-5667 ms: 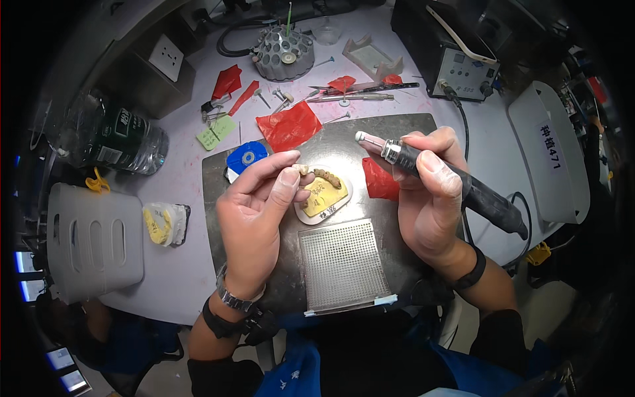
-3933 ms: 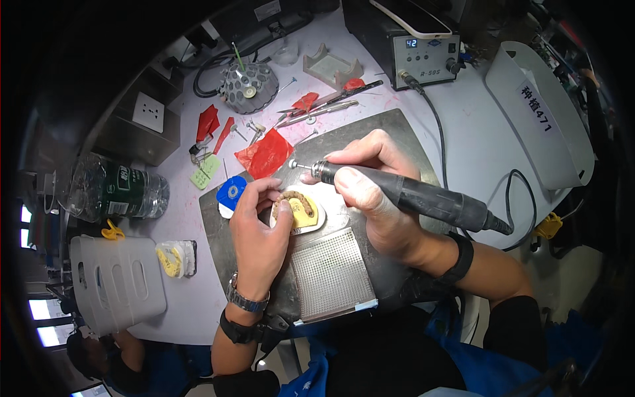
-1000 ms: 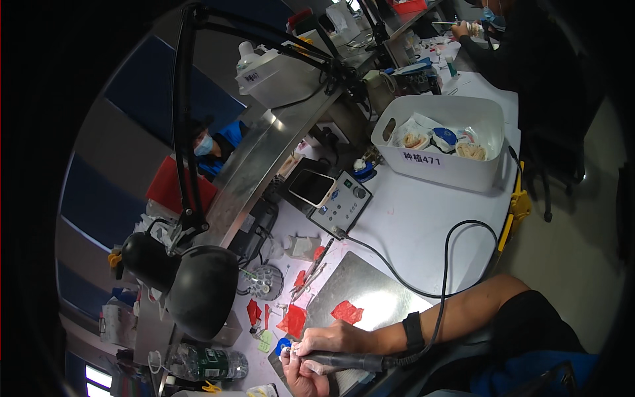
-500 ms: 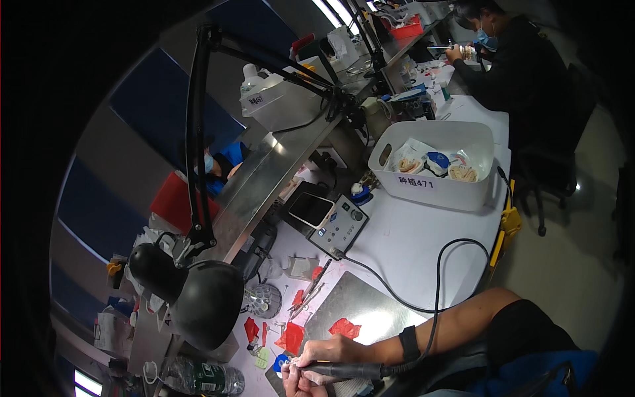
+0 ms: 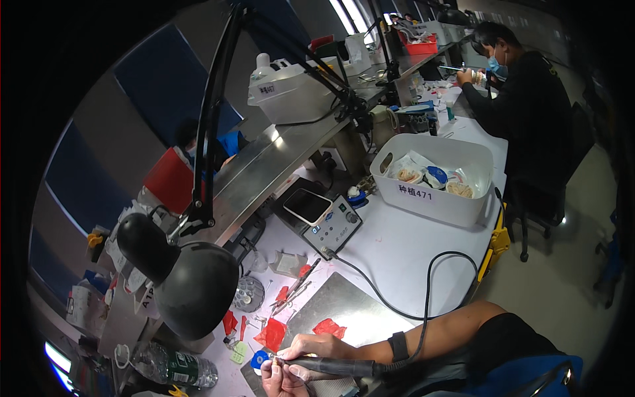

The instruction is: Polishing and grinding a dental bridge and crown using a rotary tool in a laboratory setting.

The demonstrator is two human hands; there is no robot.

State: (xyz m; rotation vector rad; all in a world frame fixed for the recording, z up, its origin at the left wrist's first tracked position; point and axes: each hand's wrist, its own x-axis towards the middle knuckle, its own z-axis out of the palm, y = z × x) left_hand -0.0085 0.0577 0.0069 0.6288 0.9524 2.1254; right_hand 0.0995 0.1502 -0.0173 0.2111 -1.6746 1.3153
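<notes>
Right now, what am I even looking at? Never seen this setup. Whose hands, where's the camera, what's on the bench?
There is no machine here: a person works with bare hands, and the one picture comes from a wide fisheye camera on that person's head, so straight edges bend near the rim. The head is turned up and to the side, which leaves the hands at the bottom edge.

The right hand holds a dark pen-shaped power tool whose cord runs to a small grey control box. The left hand sits at the tool's tip and pinches something too small to make out.

On the white bench lie a grey work mat, red scraps, a black desk lamp, a water bottle and a white bin of small parts. Another person works further along the bench.
</notes>
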